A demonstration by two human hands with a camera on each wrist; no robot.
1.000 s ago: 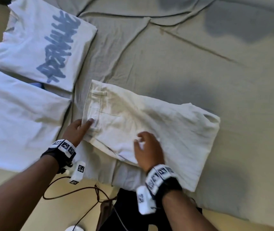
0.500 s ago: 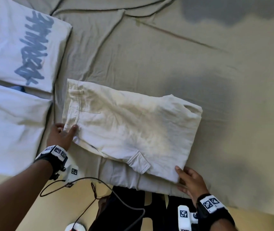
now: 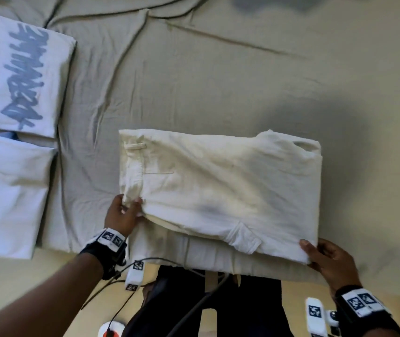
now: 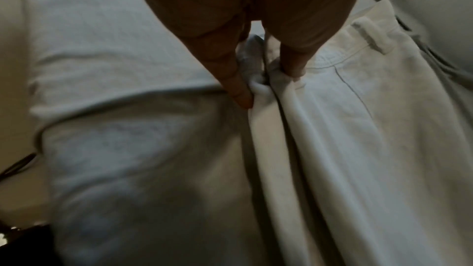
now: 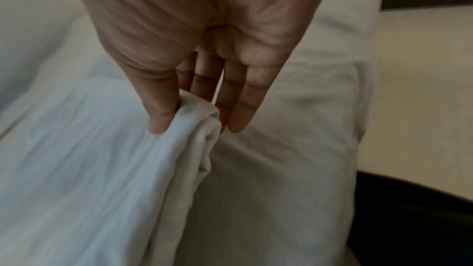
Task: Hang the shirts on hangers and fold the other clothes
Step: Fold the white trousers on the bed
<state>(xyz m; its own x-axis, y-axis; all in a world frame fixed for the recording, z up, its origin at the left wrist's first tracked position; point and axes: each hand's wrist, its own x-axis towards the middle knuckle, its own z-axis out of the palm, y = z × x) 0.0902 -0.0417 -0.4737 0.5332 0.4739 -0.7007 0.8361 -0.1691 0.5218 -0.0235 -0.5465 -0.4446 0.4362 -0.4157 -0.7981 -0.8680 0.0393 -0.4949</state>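
Cream trousers [image 3: 218, 188], folded into a thick rectangle, lie near the front edge of a bed covered by a wrinkled grey-beige sheet [image 3: 218, 81]. Their waistband, with one belt loop [image 3: 134, 145] showing, sits on the left side, and the folded leg ends are on the right. One slit pocket line shows just below the belt loop. A lower layer of the same pale cloth sticks out beneath the fold toward the bed edge.

The left hand [image 3: 122, 215] pinches the near left corner of the trousers at the waistband; the left wrist view shows the thumb and a finger [image 4: 238, 88] squeezing a bunched ridge of cloth between them. The right hand [image 3: 327, 261] grips the near right corner, and in the right wrist view the thumb [image 5: 158, 108] lies on top of the stacked layers while the other fingers reach under them. Both hands are thus clamped on the trousers.

Two folded garments lie to the left on the bed: a white T-shirt [image 3: 16, 74] with one blue-grey graffiti print on its face, farther back, and a plain white folded piece [image 3: 7, 190] nearer the front edge. A sliver of blue cloth [image 3: 8, 135] shows between the two. No containers are in sight.

Each wrist carries a black band with white marker tags and a small white camera unit; a dark cable [image 3: 111, 283] trails below the left wrist.
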